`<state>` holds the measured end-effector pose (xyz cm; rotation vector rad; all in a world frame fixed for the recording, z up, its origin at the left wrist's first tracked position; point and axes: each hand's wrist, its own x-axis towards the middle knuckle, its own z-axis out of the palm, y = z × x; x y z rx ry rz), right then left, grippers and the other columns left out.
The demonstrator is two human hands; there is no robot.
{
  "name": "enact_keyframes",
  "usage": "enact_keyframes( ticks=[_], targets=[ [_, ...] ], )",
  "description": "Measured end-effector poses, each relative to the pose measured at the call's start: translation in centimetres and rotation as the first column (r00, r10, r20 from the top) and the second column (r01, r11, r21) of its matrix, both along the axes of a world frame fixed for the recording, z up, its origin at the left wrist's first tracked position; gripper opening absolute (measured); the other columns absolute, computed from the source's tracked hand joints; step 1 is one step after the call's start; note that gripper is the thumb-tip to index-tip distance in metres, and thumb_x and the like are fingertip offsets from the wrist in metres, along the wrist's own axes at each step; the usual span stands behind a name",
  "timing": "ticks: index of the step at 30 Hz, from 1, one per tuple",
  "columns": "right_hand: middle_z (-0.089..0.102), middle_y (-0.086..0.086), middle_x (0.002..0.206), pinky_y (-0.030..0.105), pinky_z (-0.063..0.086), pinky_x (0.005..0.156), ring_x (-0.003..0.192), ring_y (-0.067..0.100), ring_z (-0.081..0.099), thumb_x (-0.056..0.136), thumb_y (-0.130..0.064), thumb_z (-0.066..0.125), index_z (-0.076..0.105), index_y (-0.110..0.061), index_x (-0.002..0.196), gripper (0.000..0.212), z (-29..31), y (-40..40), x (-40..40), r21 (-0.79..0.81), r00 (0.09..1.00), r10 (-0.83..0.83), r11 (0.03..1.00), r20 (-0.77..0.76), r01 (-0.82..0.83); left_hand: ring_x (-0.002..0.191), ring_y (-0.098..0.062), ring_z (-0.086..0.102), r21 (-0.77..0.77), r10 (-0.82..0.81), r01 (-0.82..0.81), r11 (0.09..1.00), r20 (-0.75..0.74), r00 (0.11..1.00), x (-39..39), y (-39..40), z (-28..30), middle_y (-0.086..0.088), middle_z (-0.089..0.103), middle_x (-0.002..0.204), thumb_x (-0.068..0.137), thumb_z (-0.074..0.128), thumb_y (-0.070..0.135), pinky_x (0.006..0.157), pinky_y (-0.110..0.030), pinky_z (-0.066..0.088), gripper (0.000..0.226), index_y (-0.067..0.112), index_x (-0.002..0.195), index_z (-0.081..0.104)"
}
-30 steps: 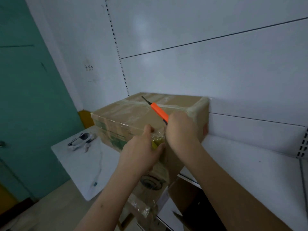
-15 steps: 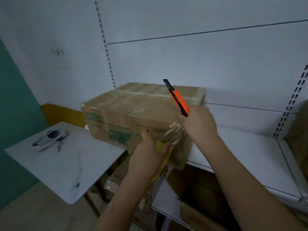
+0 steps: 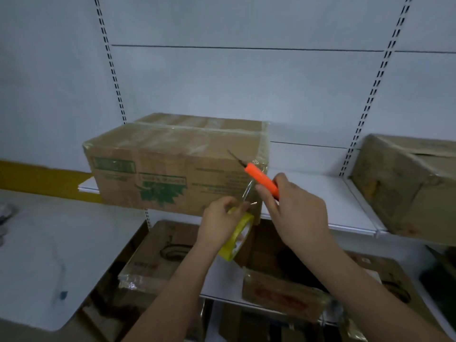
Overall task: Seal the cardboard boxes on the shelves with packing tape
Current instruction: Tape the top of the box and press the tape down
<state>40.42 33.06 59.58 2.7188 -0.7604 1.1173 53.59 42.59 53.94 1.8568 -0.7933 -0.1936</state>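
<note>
A brown cardboard box (image 3: 160,166) with a green print stands on the white shelf (image 3: 318,193), its top and right corner covered in clear tape. My left hand (image 3: 222,218) holds a yellow tape roll (image 3: 238,239) just below the box's front right corner. A clear strip of tape (image 3: 249,191) runs from the roll up to that corner. My right hand (image 3: 296,211) grips an orange utility knife (image 3: 261,180), whose dark blade points up and left at the tape strip.
A second, worn cardboard box (image 3: 407,183) sits on the shelf at the right. Several boxes (image 3: 283,294) lie on the lower shelf under my arms. A white table (image 3: 44,255) stands at the left. Slotted uprights (image 3: 370,95) run up the white back wall.
The view has swung right and the box now faces me squarely. The knife has come down from above the box top to the tape strip at the front right corner.
</note>
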Motion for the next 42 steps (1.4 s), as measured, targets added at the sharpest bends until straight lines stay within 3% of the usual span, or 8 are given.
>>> enact_keyframes(
  ticks=[5, 8, 12, 17, 23, 29, 33, 42],
  targets=[
    [0.064, -0.005, 0.081, 0.03, 0.052, 0.053, 0.064, 0.015, 0.065, 0.095, -0.065, 0.015, 0.049, -0.022, 0.111, 0.057, -6.4, -5.9, -5.2, 0.011, 0.919, -0.13, 0.989, -0.372, 0.145, 0.058, 0.002, 0.067, -0.068, 0.018, -0.025, 0.997, -0.102, 0.995, 0.3, 0.8, -0.3, 0.007, 0.071, 0.087, 0.093, 0.068, 0.036, 0.053, -0.012, 0.047, 0.022, 0.014, 0.092, 0.073],
    [0.054, -0.01, 0.066, 0.016, 0.028, 0.041, 0.049, 0.004, 0.052, 0.083, -0.07, 0.001, 0.049, -0.023, 0.102, 0.069, -7.9, -8.0, -10.7, 0.072, 0.936, -0.176, 0.976, -0.304, 0.207, 0.078, 0.001, 0.066, -0.068, 0.047, -0.049, 0.996, -0.04, 0.998, 0.8, 0.9, -0.7, 0.014, 0.071, 0.085, 0.09, 0.07, 0.04, 0.068, -0.014, 0.046, 0.017, 0.024, 0.084, 0.073],
    [0.048, -0.01, 0.063, 0.023, 0.028, 0.045, 0.05, 0.005, 0.046, 0.091, -0.059, 0.035, 0.046, -0.023, 0.094, 0.039, -5.4, -6.5, -9.1, 0.275, 0.989, -0.125, 0.951, -0.078, 0.142, 0.072, -0.01, 0.069, -0.1, 0.033, -0.039, 0.994, -0.056, 0.998, 0.6, 0.6, -1.0, 0.014, 0.07, 0.082, 0.089, 0.07, 0.042, 0.066, -0.031, 0.055, 0.018, 0.027, 0.078, 0.071],
    [0.055, -0.004, 0.063, 0.03, 0.036, 0.049, 0.054, 0.023, 0.058, 0.095, -0.062, 0.031, 0.05, -0.02, 0.091, 0.046, -0.4, -0.9, -1.0, -0.033, 0.991, -0.089, 0.996, -0.099, 0.086, 0.07, -0.014, 0.071, -0.163, 0.062, -0.075, 0.984, -0.084, 0.994, -0.4, 0.6, -1.3, 0.015, 0.07, 0.08, 0.087, 0.071, 0.045, 0.063, -0.043, 0.06, 0.017, 0.033, 0.076, 0.069],
    [0.052, -0.01, 0.069, 0.018, 0.033, 0.046, 0.057, 0.003, 0.055, 0.101, -0.051, 0.033, 0.05, -0.024, 0.115, 0.036, -9.8, -5.8, -8.9, 0.132, 0.783, -0.218, 0.925, -0.583, 0.355, 0.059, 0.013, 0.061, -0.142, 0.159, -0.168, 0.976, -0.071, 0.985, -0.3, 2.4, -1.6, 0.013, 0.065, 0.08, 0.093, 0.068, 0.036, 0.049, -0.008, 0.043, 0.017, 0.021, 0.084, 0.067],
    [0.057, -0.011, 0.081, 0.023, 0.042, 0.058, 0.064, 0.008, 0.055, 0.092, -0.062, 0.041, 0.05, -0.026, 0.102, 0.038, -4.8, -4.4, -6.8, 0.207, 0.982, -0.036, 0.976, -0.183, 0.075, 0.063, -0.009, 0.069, -0.214, 0.107, -0.142, 0.966, -0.169, 0.98, 0.1, 2.4, -2.8, 0.005, 0.072, 0.079, 0.091, 0.071, 0.037, 0.056, -0.031, 0.058, 0.019, 0.022, 0.08, 0.07],
    [0.059, -0.012, 0.096, 0.028, 0.043, 0.061, 0.073, 0.009, 0.054, 0.087, -0.057, 0.061, 0.057, -0.025, 0.11, 0.039, 1.1, -3.3, 1.1, 0.172, 0.971, 0.134, 0.97, 0.198, -0.169, 0.066, -0.005, 0.068, -0.237, 0.083, -0.124, 0.964, -0.179, 0.98, -0.5, 2.9, -2.1, 0.004, 0.071, 0.081, 0.092, 0.071, 0.032, 0.052, -0.023, 0.054, 0.017, 0.018, 0.083, 0.071],
    [0.039, -0.015, 0.145, 0.037, 0.058, 0.072, 0.115, 0.012, 0.056, 0.092, -0.03, 0.065, 0.044, -0.031, 0.138, 0.05, -3.0, -5.6, 7.2, 0.132, 0.909, 0.345, 0.915, 0.234, -0.381, 0.049, -0.012, 0.066, -0.297, 0.099, -0.168, 0.94, -0.232, 0.968, 0.6, 7.4, -1.6, -0.004, 0.069, 0.061, 0.093, 0.068, 0.024, 0.039, -0.02, 0.047, 0.013, 0.017, 0.083, 0.07]
  ],
)
